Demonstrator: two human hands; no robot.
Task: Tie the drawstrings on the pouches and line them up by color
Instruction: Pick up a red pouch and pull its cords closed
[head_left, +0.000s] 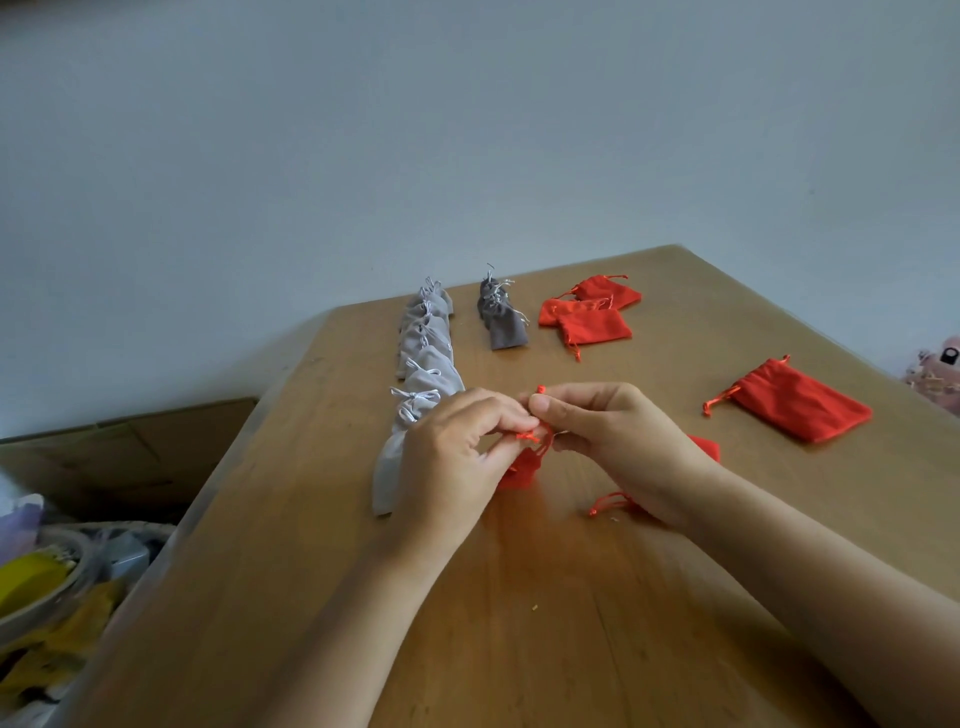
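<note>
My left hand (457, 457) and my right hand (618, 447) meet above the middle of the wooden table (519, 623). Both pinch the red drawstrings (535, 434) of a red pouch (519, 470) that hangs between them. Another red pouch (706, 447) lies mostly hidden under my right hand, its cord (610, 503) showing near the wrist. Several light grey pouches (423, 353) with tied strings form a row running away from me. Behind them sits a short row of dark grey pouches (501, 314). A few red pouches (589, 312) lie at the back, and one red pouch (795, 402) lies flat at the right.
A white wall rises behind the table. Left of the table, lower down, stand a cardboard box (119, 457) and a bin of mixed items (47, 582). A pink object (940, 371) sits past the table's right edge.
</note>
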